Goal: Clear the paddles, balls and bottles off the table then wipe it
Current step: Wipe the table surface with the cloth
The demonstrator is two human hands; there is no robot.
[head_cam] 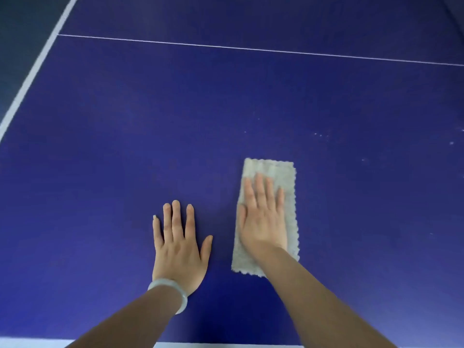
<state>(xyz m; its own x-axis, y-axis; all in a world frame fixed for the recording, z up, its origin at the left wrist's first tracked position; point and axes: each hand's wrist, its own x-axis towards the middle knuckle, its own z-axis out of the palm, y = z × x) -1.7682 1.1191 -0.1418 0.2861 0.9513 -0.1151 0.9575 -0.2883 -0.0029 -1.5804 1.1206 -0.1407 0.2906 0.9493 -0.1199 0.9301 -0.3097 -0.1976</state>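
Note:
A folded grey cloth (278, 172) lies flat on the blue table-tennis table (125, 146), a little right of centre. My right hand (263, 217) presses on the cloth with straight fingers, palm down. My left hand (178, 244) rests flat on the bare table just left of the cloth, fingers spread, with a pale bangle on the wrist. No paddles, balls or bottles show in this view.
A thin white centre line (251, 49) crosses the table farther out. The white side line (32, 71) runs along the left edge, with dark floor beyond it. Small pale specks (324, 135) dot the surface at the right. The near white edge (213, 344) is at the bottom.

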